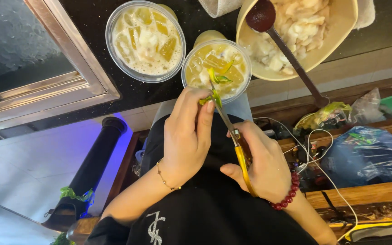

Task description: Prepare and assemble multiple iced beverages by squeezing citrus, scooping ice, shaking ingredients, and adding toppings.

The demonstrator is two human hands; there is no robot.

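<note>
As held, scissors point(232, 136) tips toward cup point(216, 68)

Scene evenly lit from above; drinks and hands rendered sharp. Blue-violet glow cast on the floor point(46, 159) at lower left. Slight wide-angle bending noted at edges; glare seen on plastic bag point(368, 154).

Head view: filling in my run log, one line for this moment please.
left hand: pinches green leaf | right hand: holds scissors | cutting over cup
</note>
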